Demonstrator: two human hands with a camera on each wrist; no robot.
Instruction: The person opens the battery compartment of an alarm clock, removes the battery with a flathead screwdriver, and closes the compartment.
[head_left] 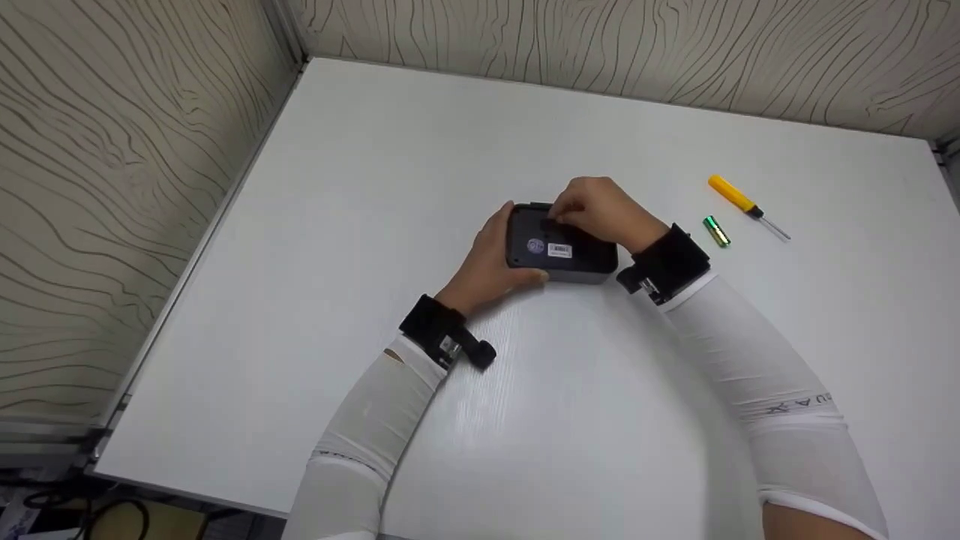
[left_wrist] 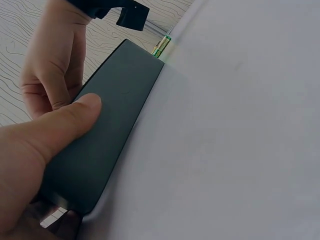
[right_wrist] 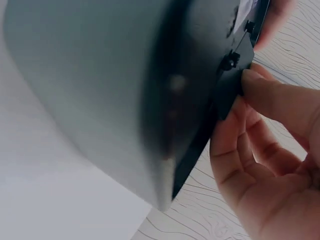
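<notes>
A dark, rounded box-shaped device [head_left: 589,259] is held just over or on the white table, its labelled face turned up. My left hand [head_left: 491,259] grips its left end, with the thumb on the near side wall and the fingers round the far edge. In the right wrist view, my right hand [right_wrist: 270,135] pinches a small black cover [right_wrist: 235,82] between thumb and fingers. That cover stands tilted at the device's labelled face; whether it is still attached cannot be seen. The head view shows the right hand [head_left: 600,210] over the device's far part.
To the right of the hands, a green-and-gold battery [head_left: 716,231] lies on the white table [head_left: 360,225]. Beyond it is a screwdriver [head_left: 735,195] with a yellow handle. Patterned walls [head_left: 600,45] border the table at the back and left.
</notes>
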